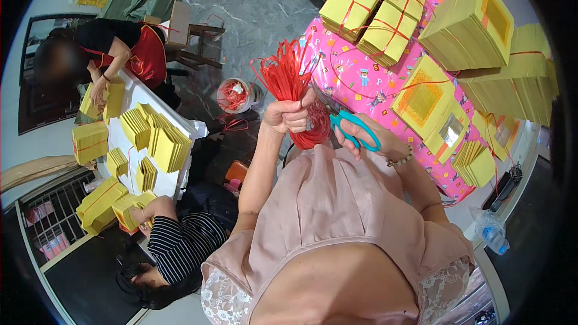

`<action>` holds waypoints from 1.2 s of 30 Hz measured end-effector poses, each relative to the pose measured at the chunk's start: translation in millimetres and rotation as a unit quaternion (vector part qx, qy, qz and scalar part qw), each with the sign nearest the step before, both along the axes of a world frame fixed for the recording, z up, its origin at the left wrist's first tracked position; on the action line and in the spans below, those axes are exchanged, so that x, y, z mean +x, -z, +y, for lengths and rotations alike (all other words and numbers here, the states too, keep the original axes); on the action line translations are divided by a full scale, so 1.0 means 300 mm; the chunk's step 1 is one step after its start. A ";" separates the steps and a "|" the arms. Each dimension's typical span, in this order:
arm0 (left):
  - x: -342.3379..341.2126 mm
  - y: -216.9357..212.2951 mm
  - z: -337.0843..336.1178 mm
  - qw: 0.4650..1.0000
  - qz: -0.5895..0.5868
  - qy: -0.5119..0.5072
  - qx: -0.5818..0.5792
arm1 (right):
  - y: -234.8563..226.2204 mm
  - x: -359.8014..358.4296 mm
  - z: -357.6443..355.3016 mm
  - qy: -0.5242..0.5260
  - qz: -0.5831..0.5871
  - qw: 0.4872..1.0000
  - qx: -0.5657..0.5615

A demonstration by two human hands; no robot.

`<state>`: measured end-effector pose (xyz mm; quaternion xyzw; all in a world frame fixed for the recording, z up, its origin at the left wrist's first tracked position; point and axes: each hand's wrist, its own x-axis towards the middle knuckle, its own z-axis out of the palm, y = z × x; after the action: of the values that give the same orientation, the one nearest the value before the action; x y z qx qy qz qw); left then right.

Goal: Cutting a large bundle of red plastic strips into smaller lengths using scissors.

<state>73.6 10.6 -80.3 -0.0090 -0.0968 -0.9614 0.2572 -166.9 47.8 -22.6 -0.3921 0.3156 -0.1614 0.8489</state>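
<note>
Pale pink dress with lace sleeves fills the near side, since the camera's looking straight down past it. Just beyond, the left hand is wrapped tight around the middle of a red ribbon bundle, loops fanning out on the far side and the rest bunched below the fist near the dress. I reckon that mid-bundle squeeze is so the strands don't spill everywhere. Right hand is curled on some teal scissors by the handles, probably so they're at the fingers without being put down. Can't tell if the blades are apart.

To the right there's a table with a pink cartoon cloth. Tied yellow paper stacks sit on its far end, red ribbon crossed over them, presumably to stop the sheets sliding. A taller yellow stack stands farther right. On the floor left of the table, a bucket seems to corral loose red ribbon. Far left, two other people handle yellow paper at a white table.
</note>
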 end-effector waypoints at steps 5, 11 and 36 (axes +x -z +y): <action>0.002 0.004 0.000 1.000 -0.009 0.007 0.008 | -0.003 0.002 -0.009 -0.007 -0.009 1.000 0.009; 0.004 0.007 0.001 1.000 -0.004 0.011 0.007 | -0.002 0.003 -0.008 -0.006 -0.020 1.000 0.010; -0.015 0.012 -0.001 0.999 0.036 0.025 -0.009 | 0.026 0.012 0.009 0.025 -0.031 0.999 0.012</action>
<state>69.1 10.3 -84.0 -0.0484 -0.0955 -0.9658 0.2362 -163.2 50.7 -30.3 -0.3682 0.3011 -0.1908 0.8587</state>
